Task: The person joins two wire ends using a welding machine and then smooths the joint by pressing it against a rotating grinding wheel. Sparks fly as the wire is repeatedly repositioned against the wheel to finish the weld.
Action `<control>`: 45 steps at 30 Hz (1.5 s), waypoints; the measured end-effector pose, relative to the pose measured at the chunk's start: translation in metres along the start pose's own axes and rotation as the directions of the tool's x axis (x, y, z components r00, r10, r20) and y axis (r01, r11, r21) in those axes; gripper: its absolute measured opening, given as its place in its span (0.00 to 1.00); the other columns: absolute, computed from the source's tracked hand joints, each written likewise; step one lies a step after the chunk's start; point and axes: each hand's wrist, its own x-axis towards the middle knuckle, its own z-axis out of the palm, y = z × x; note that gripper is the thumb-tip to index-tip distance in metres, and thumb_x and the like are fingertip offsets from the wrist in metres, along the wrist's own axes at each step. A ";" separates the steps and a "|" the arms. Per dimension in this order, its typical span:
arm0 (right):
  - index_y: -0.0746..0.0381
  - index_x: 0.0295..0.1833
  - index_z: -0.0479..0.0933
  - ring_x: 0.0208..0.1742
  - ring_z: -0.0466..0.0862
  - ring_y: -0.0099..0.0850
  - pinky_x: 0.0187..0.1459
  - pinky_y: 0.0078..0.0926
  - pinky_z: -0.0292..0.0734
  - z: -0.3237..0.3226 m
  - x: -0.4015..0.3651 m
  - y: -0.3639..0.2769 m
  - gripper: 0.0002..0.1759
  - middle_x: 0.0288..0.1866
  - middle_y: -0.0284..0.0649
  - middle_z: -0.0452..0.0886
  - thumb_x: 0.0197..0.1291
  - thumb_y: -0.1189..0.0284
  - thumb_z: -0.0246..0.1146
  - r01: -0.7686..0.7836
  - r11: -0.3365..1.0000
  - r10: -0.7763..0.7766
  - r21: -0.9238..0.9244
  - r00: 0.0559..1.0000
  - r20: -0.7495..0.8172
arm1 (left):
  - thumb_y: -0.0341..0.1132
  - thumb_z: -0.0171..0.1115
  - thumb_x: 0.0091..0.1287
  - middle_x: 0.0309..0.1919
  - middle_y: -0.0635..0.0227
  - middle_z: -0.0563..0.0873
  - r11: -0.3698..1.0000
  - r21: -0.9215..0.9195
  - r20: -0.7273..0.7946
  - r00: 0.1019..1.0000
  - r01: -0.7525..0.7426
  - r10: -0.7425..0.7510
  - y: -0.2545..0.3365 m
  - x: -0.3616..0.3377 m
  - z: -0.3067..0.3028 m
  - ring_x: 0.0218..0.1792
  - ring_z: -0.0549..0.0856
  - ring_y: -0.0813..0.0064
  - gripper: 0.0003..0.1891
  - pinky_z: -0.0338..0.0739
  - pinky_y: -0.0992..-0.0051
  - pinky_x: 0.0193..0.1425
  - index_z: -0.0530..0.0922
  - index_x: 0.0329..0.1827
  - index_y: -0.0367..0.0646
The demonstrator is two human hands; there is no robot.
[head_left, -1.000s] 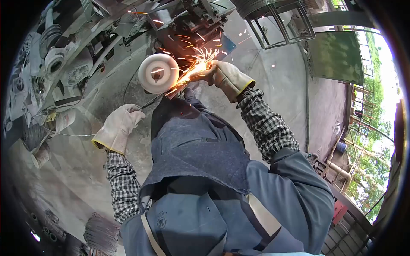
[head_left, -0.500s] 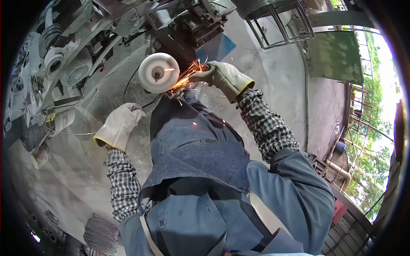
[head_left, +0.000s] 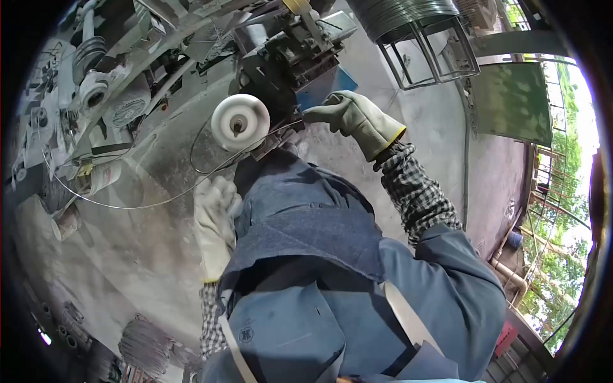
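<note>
A thin metal wire [head_left: 143,208] arcs from the far left, past the lower edge of the white grinding wheel [head_left: 222,121], to my right hand [head_left: 359,121]. That hand, in a pale work glove, pinches the wire's end between thumb and fingertips, to the right of the wheel. My left hand [head_left: 216,207], gloved too, is below the wheel with its fingers curled. The wire crosses right at its fingertips; the inside of the grip is hidden. A dark machine body [head_left: 271,83] stands behind the wheel, with a blue panel [head_left: 325,86] beside it.
A coil of wire [head_left: 405,16] sits on a metal frame [head_left: 428,60] at the upper right. Dusty machinery with a motor [head_left: 131,108] fills the upper left. A wire bundle [head_left: 145,345] lies at the lower left. A green panel [head_left: 511,105] stands at the right.
The sparks at the wheel are gone. My left hand has moved right, closer to my body, and my right hand has shifted right and slightly down. The wire now shows along a long arc.
</note>
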 end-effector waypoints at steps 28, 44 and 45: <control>0.64 0.61 0.95 0.52 0.99 0.46 0.58 0.45 0.91 0.030 0.011 0.006 0.31 0.54 0.53 1.01 0.96 0.43 0.75 0.222 0.972 -0.210 0.077 0.968 -0.134 | 0.51 0.71 1.00 0.63 0.67 0.98 0.956 -0.065 0.194 0.936 -0.286 0.293 0.103 0.169 0.107 0.68 1.01 0.57 0.22 0.93 0.53 0.86 0.93 0.84 0.47; 0.63 0.58 0.98 0.45 0.92 0.38 0.55 0.43 0.87 0.049 0.009 0.013 0.35 0.43 0.45 0.94 0.88 0.37 0.81 0.107 0.993 -0.096 0.050 0.977 -0.188 | 0.54 0.72 0.98 0.61 0.70 0.99 0.964 0.003 0.257 0.932 -0.267 0.257 0.113 0.176 0.121 0.60 0.99 0.64 0.22 0.93 0.60 0.73 0.94 0.79 0.49; 0.63 0.57 0.97 0.45 0.92 0.37 0.54 0.43 0.86 0.049 0.010 0.013 0.35 0.43 0.45 0.94 0.88 0.36 0.81 0.072 0.996 -0.060 0.056 0.981 -0.184 | 0.54 0.72 0.98 0.61 0.70 0.99 0.964 0.016 0.260 0.933 -0.264 0.250 0.113 0.177 0.122 0.59 0.99 0.64 0.22 0.93 0.60 0.72 0.94 0.79 0.49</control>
